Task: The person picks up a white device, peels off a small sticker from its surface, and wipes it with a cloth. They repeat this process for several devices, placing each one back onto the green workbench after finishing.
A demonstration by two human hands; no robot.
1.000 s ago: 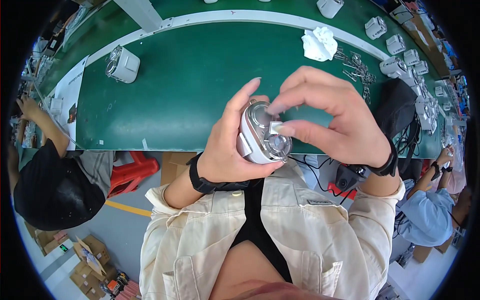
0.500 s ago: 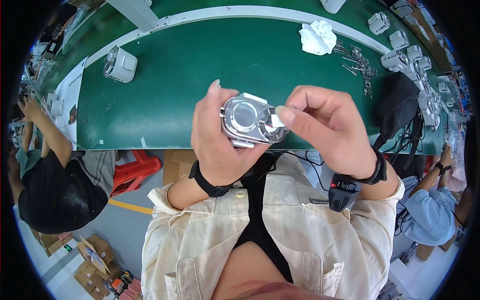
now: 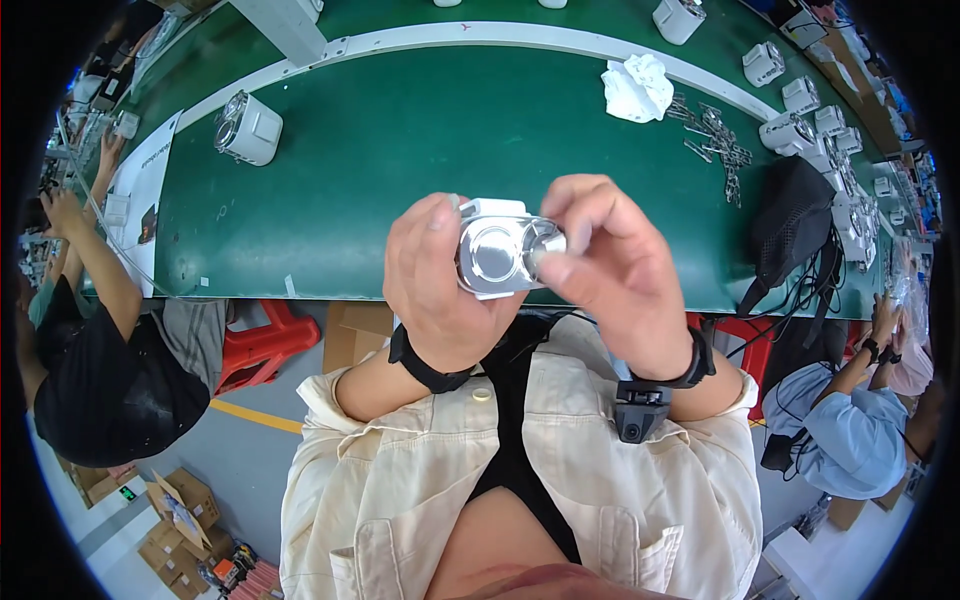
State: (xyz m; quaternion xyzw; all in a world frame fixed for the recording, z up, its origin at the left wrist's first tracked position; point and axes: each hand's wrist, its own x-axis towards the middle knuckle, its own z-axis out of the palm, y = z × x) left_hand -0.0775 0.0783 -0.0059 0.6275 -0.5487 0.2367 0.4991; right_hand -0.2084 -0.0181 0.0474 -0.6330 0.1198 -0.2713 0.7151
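Cream cotton-like cloth fills the near edge: a button-front jacket [image 3: 400,490] with rolled sleeves. Above it, the right wrist carries a black strap with a small black boxy camera [image 3: 638,412]. The left hand [image 3: 428,290] grips a compact white-bodied device with a clear, glossy oblong face [image 3: 494,252], thumb and fingers wrapped about its left side. The device is held up over the table's near edge, tilted so its face looks upward; a silvery ring circles a big round window at its left, and white blocks project from its upper and lower sides. At its right end, the right hand [image 3: 622,285] pinches a small pale piece [image 3: 551,244] between thumb and fingertips (motion blur hides its exact shape).

Beyond spreads a green smooth-topped worktable [image 3: 340,200]. A black mesh bag [image 3: 793,200] lies to the right, then a loose pile of silvery metal clips [image 3: 722,145]; farther off are a similar white twin-windowed unit [image 3: 250,130], at left, and a crumpled white tissue [image 3: 638,88].
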